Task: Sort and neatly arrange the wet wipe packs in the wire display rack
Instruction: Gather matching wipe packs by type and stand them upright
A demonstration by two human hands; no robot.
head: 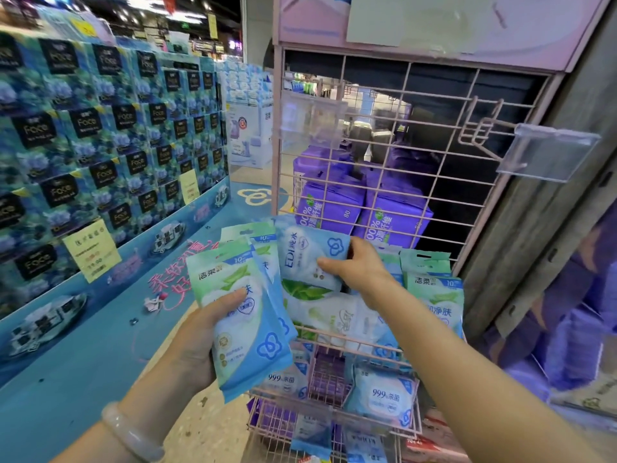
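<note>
Left hand (197,332) grips glossy flat packs (243,315) (fanned); right hand (359,267) pinches EDI pack (309,259)

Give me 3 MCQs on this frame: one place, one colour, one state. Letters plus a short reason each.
1. Where are the purple packs?
A. Behind the rack's wire grid
B. In the left hand
C. On the hook with the clear tag

2. What colour is the wire display rack?
A. Black
B. Pink
C. Yellow

3. What is the right hand doing?
A. Hanging idle
B. Pressing flat on the floor
C. Gripping a blue EDI pack

Key: 1 A, they show through the grid wires. 2 B, frame and wires are pale pink. 3 C, thumb and fingers close on the pack's edge, while the left hand holds a fan of green-and-blue packs.
</note>
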